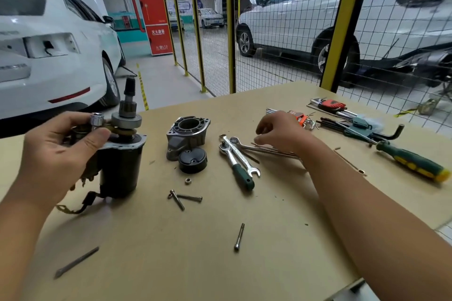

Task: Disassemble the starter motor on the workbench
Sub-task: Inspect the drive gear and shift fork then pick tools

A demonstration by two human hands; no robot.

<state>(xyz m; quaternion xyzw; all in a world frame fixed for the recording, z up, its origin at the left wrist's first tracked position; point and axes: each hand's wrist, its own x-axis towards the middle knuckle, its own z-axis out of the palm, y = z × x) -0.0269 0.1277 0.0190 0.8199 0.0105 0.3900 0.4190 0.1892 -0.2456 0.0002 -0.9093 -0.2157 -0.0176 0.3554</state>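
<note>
- Standing upright on the workbench (244,264) at the left, the starter motor (119,166) shows its black cylindrical body below and its pinion gear and shaft pointing up.
- The left hand (58,154) wraps around the motor's side, fingers closed on the solenoid part; a small chrome socket (97,119) sits between thumb and forefinger at the top.
- A braided lead with a black connector (85,200) trails from the motor's base onto the bench.
- Just right of the motor lies the grey nose housing (188,134), removed, with a black round end cap (192,160) touching its front.
- In front of the cap sit a small nut (187,180) and two crossed bolts (183,198); a third long bolt (239,237) lies apart, nearer the bench edge.
- A dark punch or chisel (77,262) lies at the lower left, well apart from the rest.
- The right hand (281,132) hovers palm down with fingers loosely curled over a few thin rods (274,150); whether it has hold of any cannot be told.
- Between the housing and that hand lie a ratchet with a green handle (236,166) and a combination wrench (241,157), side by side, the right hand's fingertips just above their heads.
- Farther right: hex key sets in an orange holder (302,118) and a red holder (331,105), loose dark hex keys (337,123), and a green and yellow screwdriver (411,161).
- A mesh fence with yellow posts (340,24) backs the bench.
</note>
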